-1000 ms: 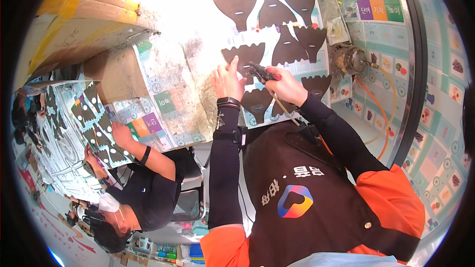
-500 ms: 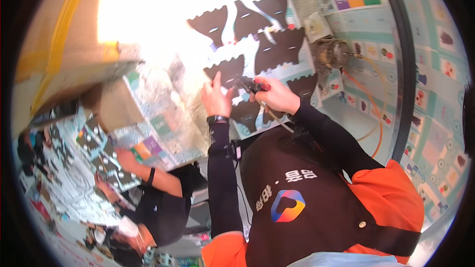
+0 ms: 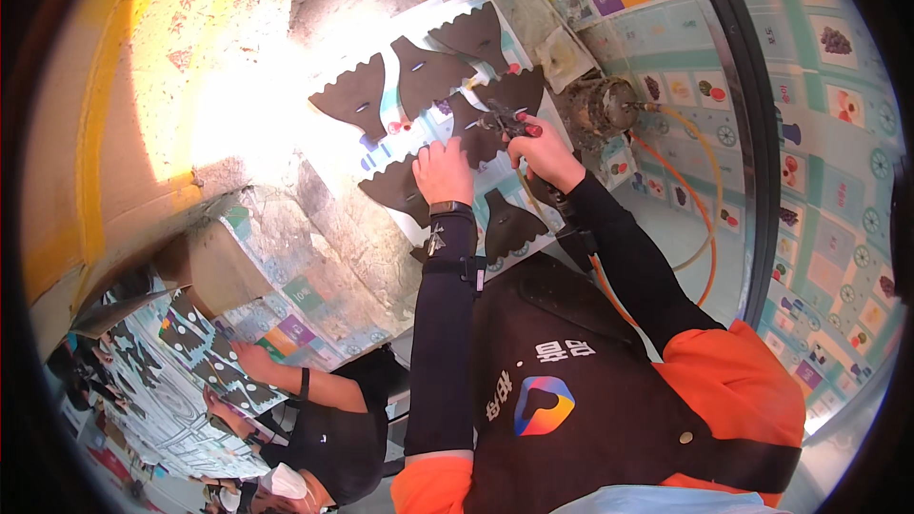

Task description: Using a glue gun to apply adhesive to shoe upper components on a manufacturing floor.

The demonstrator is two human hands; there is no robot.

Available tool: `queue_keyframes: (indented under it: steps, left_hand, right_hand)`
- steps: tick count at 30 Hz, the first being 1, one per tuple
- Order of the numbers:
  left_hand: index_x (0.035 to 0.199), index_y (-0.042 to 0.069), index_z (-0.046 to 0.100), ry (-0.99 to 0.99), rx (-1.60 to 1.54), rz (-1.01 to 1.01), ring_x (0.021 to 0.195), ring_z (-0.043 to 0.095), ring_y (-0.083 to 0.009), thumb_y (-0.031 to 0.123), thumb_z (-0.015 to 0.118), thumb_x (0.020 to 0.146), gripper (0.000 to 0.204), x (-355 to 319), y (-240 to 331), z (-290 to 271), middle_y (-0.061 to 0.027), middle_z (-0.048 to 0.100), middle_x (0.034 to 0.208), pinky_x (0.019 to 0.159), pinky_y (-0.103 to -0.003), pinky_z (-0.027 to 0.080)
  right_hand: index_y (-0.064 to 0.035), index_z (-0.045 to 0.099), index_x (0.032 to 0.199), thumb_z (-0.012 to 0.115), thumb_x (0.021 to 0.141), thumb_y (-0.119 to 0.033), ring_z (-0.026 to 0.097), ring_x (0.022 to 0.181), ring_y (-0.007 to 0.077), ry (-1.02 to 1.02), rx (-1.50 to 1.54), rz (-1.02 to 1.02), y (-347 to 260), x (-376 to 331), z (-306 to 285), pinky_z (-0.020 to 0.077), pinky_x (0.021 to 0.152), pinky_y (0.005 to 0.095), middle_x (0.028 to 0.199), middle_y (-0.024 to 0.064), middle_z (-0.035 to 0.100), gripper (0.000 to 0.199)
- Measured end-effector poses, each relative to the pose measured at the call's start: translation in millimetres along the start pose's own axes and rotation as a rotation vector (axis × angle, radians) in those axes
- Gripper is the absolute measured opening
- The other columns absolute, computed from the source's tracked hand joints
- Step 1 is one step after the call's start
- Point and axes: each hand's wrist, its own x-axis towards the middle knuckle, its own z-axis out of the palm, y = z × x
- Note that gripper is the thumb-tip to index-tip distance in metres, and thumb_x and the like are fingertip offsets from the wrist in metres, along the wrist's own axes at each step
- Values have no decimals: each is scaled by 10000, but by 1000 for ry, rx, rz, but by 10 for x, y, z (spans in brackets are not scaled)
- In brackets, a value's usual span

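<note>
Beside a paper-lined wall [image 3: 828,228], above the stained tabletop [image 3: 345,238] towards its right edge, the right hand [image 3: 546,152] gripped a spray gun [image 3: 510,124], long axis crosswise, nozzle leftward; the left hand [image 3: 444,174] lay palm-down, fingers together

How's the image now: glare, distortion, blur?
Head view: strong glare whites out part of the cardboard and nearby bench; head view: fisheye bows the dark post at right, and the corners go black; head view: left hand and dark cut-outs look fairly sharp.
</note>
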Motion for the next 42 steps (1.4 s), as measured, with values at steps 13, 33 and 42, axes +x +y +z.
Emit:
queue_keyframes:
  steps: [13,33,42]
  left_hand:
    - [1112,228,721,-38,-117,-64,928,578,-262,268,726,843,272,-38,-92,66,-37,607,902,810,-397,484]
    - [1297,164,626,-156,14,352,1123,509,-280,217,863,674,669,1214,623,81,-47,536,1243,928,-413,453]
    - [1298,163,627,-110,-68,260,1075,519,-272,255,881,636,715,1076,697,235,-48,535,1148,891,-411,455]
  right_hand:
    - [18,640,1088,591,854,-112,511,543,114,17,-31,-6,170,-23,-90,413,537,274,631,37,575,272]
    - [-12,648,1025,580,747,-112,655,754,148,230,142,32,-154,12,-589,525,478,327,858,51,673,303]
    - [17,626,990,562,748,-74,646,648,141,236,177,4,-32,255,-498,482,422,317,737,45,627,267]
